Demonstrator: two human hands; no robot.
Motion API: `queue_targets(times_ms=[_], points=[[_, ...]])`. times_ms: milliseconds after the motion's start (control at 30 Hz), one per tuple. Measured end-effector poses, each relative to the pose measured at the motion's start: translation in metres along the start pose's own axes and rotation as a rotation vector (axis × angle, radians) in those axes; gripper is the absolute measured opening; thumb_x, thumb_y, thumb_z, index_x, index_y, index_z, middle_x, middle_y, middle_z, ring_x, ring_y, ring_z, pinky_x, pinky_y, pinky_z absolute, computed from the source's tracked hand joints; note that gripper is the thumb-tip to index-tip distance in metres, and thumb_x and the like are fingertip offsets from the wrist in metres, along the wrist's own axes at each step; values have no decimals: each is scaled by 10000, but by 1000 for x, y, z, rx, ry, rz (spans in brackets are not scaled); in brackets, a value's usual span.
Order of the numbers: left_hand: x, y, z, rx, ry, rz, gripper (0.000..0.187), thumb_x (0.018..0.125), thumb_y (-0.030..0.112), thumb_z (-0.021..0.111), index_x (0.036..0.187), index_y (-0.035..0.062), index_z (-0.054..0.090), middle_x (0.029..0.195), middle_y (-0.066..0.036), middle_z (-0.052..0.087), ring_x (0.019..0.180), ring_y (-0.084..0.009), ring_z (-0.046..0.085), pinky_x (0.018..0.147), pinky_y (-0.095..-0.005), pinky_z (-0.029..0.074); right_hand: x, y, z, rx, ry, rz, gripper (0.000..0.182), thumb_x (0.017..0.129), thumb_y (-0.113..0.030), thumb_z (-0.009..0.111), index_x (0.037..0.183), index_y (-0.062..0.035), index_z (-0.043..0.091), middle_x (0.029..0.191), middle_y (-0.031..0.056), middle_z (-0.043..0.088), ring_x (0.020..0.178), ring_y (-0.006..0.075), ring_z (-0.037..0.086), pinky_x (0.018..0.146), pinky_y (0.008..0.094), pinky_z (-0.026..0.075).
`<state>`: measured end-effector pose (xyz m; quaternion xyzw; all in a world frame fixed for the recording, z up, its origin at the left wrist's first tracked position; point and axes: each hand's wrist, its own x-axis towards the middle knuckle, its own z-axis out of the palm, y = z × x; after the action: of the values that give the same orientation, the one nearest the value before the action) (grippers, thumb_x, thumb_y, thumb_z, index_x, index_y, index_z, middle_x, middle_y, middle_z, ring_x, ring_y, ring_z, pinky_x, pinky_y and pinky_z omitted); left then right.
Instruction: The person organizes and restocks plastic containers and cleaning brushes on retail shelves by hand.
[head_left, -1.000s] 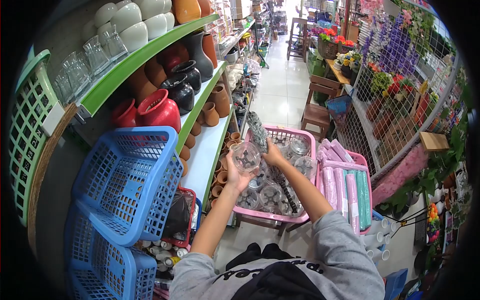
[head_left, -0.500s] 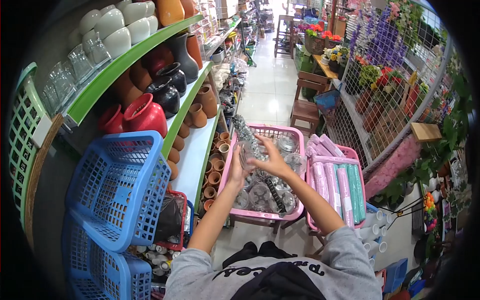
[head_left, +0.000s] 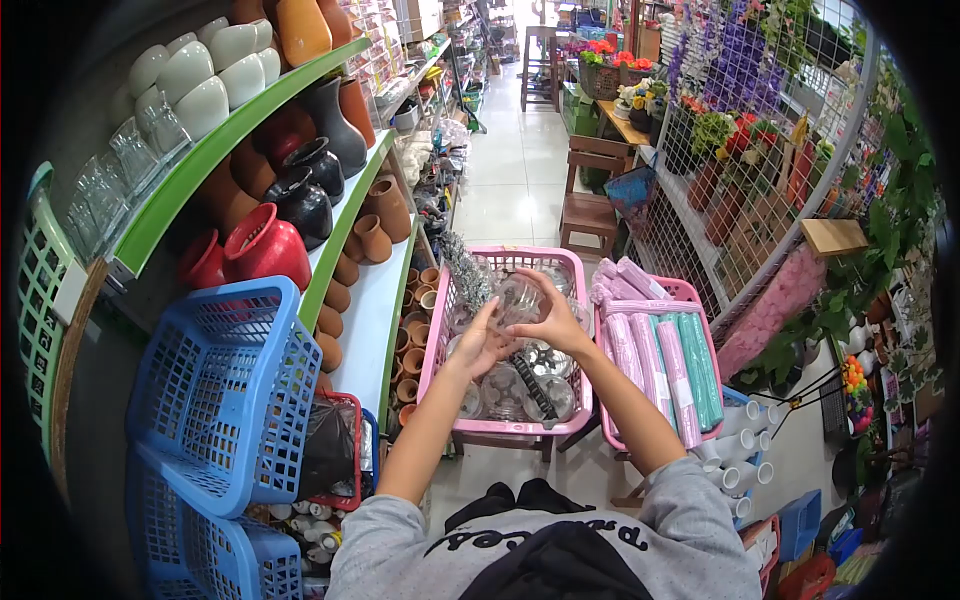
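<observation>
In the head view, my right hand (head_left: 556, 322) curls its fingers and thumb around a clear, round container (head_left: 520, 297), which looks like a small jar. Beside it, my left hand (head_left: 480, 345) is palm up with fingers stretched out, close to the container's lower left side; whether it touches is hard to tell. Both hands are over a pink basket (head_left: 575, 258) holding several clear round containers (head_left: 503, 392). A silver, tinsel-like bundle (head_left: 466, 275) leans at the basket's back left. A dark striped strip (head_left: 534, 385) lies across the containers at front right.
To the right, another pink basket (head_left: 716, 432) holds wrapped pink and green rolls (head_left: 690, 365). Stacked blue baskets (head_left: 215, 400) stand at left, beside shelves with red pots (head_left: 268, 250) and clay pots (head_left: 373, 238). A wooden chair (head_left: 590, 205) and wire rack (head_left: 745, 200) line the aisle.
My left hand has opened out from the clear container, which is now in my right hand. The silver bundle sits lower left of its earlier place, and the whole view has shifted slightly.
</observation>
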<state>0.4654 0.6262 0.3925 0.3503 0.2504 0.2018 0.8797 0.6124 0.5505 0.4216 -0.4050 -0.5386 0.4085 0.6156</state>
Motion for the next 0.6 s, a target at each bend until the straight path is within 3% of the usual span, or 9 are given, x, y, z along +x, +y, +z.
queue_targets(times_ms=[100,167,233,267,333,367,433,600], points=[[1,0,-6,-123,-164,-10,378,917,350,471,1160,61,481,1025,-88,609,878,-182,615,756,-304,526,-5,9,-1,49,44,-51,895,562,-51,819,1320,-101,347,1303,86,383,1216,214,381,952,364,420],[3,-1,-11,-153,-163,-14,350,912,318,493,1137,51,498,1007,-96,613,864,-188,621,744,-293,533,-10,13,-6,73,52,-37,903,564,-73,826,1324,-104,341,1300,88,389,1221,214,377,959,372,411],[7,-3,-17,-180,-166,-20,322,907,287,515,1115,41,515,989,-105,618,851,-194,627,731,-282,539,-13,9,-12,-218,12,-32,929,565,-178,841,1336,-109,327,1307,109,387,1243,235,357,970,401,386],[10,-4,-19,-173,-112,-5,307,901,276,529,1105,47,523,993,-104,619,860,-195,624,739,-288,536,-15,6,-17,-219,17,-29,929,565,-178,841,1336,-109,327,1307,109,387,1243,235,357,970,401,386],[13,-7,-20,-129,25,29,286,889,267,555,1083,58,538,962,-67,614,882,-205,620,753,-303,526,-22,1,-31,-491,58,106,1011,535,-257,846,1356,-71,287,1339,151,365,1243,274,362,1039,384,290],[14,-8,-20,-129,22,23,286,889,267,555,1083,58,538,962,-67,614,882,-205,620,753,-303,526,-25,3,-41,-492,64,110,1011,535,-257,846,1356,-71,287,1339,151,365,1243,274,362,1039,384,290],[13,-7,-17,-84,109,95,239,869,257,586,983,49,555,904,-67,614,826,-215,635,703,-303,541,-32,20,-67,-785,158,38,1071,513,-326,845,1368,-58,259,1341,184,356,1247,314,350,1042,391,277],[20,-14,-21,-25,144,141,246,885,232,563,1036,40,535,963,-66,607,820,-177,631,711,-316,546,-56,63,-93,-977,121,125,1080,476,-298,850,1355,-56,271,1291,221,347,1211,377,342,1023,411,305]])
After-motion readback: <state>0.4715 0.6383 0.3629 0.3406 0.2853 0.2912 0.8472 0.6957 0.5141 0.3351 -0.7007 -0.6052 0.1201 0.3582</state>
